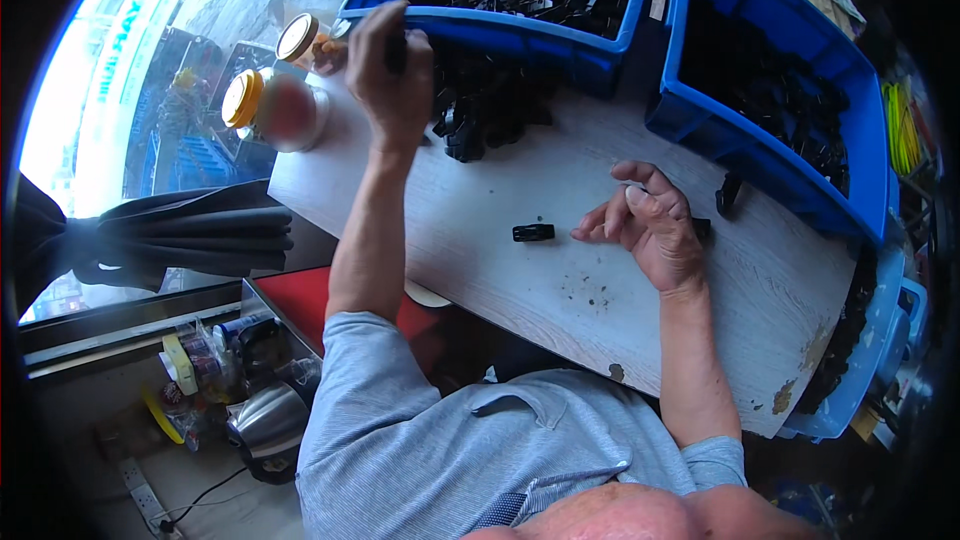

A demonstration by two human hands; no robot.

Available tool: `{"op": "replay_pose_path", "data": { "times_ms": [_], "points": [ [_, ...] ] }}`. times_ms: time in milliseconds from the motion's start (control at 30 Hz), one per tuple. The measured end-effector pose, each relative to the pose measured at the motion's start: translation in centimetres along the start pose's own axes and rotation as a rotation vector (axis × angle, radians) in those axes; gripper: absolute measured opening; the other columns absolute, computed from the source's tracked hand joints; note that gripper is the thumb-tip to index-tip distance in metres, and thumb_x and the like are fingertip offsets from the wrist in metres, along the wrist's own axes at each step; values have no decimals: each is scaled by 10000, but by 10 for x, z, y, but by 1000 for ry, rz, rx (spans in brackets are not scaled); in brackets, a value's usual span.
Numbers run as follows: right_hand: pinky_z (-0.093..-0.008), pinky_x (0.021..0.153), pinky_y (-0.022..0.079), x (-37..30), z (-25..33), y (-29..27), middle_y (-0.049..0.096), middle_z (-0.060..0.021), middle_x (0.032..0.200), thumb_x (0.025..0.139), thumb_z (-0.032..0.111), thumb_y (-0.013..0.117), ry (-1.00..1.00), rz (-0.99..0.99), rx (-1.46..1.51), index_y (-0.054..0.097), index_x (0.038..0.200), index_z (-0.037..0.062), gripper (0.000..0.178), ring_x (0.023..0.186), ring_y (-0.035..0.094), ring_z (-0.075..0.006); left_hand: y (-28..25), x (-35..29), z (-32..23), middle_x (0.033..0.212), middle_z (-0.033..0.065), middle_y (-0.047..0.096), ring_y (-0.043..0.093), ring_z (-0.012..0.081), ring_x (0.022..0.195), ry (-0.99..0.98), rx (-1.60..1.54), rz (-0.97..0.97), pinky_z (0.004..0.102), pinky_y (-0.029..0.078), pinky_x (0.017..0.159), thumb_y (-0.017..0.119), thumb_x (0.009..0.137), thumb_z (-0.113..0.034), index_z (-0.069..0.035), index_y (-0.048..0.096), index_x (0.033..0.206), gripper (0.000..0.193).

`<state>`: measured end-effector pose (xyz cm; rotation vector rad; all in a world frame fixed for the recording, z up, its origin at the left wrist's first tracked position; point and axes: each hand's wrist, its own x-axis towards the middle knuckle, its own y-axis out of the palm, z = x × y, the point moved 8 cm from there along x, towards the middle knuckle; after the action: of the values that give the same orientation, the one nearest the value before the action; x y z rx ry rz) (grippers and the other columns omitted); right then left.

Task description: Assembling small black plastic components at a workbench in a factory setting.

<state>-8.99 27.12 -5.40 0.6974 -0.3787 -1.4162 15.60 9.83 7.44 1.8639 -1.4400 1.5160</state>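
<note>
My left hand (392, 80) is raised at the far left of the table, its fingers curled around a small black plastic part (397, 53). Just right of it lies a heap of black plastic parts (480, 105), in front of a blue bin. My right hand (650, 230) hovers over the middle right of the table, fingers apart and nothing visible between them. One short black part (533, 232) lies alone on the tabletop, just left of my right fingertips. Another dark part (702, 229) shows partly behind that hand.
Two blue bins (590, 58) (780, 155) full of black parts stand along the far and right sides. A black piece (729, 194) leans by the right bin. Two lidded jars (290, 112) (312, 44) stand at the left edge. A metal kettle (268, 422) sits lower left.
</note>
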Motion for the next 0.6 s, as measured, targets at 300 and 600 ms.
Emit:
{"op": "replay_pose_path", "data": {
  "times_ms": [300,600],
  "points": [
    [-590,873,596,1,-1,2,677,-110,756,965,218,651,-27,31,20,525,1296,23,404,865,739,-315,29,-48,-8,1218,123,678,604,389,1150,1,310,177,513,439,1037,757,832,-153,-136,727,1111,280],
    [-583,869,599,-1,0,1,678,-96,736,962,238,657,-32,20,-11,536,1285,24,405,857,744,-301,-28,-27,92,1246,181,658,607,388,1162,-201,463,194,473,416,1072,699,924,-292,-98,728,1176,320]
  ]
}}
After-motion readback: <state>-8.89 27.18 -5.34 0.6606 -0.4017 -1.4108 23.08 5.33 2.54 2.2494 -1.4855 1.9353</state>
